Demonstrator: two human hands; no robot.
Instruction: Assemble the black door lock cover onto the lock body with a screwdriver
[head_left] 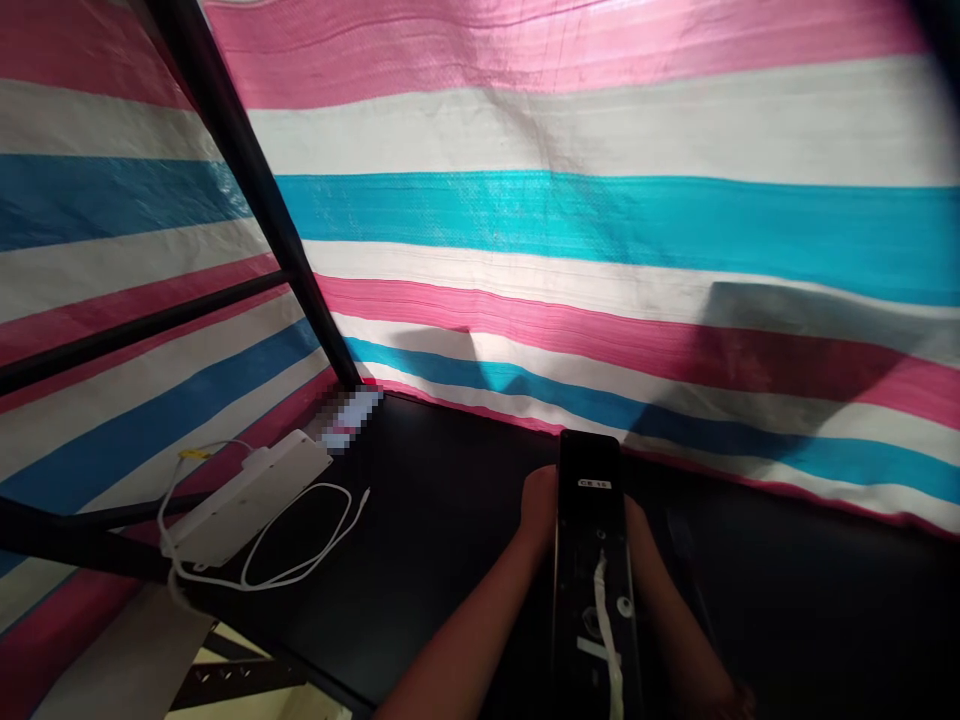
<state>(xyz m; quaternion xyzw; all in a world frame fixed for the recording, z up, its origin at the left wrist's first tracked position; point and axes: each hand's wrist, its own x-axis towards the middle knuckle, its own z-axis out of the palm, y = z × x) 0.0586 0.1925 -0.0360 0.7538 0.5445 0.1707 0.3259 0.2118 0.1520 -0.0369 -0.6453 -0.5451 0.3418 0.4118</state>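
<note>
A long black device (589, 520) with a small white label and a white cable (606, 620) along it fills the lower middle of the view. On its left side is my left hand (538, 500), with the fingers hidden behind the device. Only a sliver of my right hand (637, 525) shows at the device's right edge, its fingers out of sight too. Whether either hand grips the device or merely lies beyond it, I cannot tell. Under both forearms is a black tabletop (435, 480), and its right part is in deep shadow.
On the left of the table lies a white power strip (244, 500) with a looped white cable (300, 575). A blurred-out item (352, 418) sits at the back corner. Black frame bars (262, 190) and striped plastic sheeting (525, 215) enclose the table's far and left sides.
</note>
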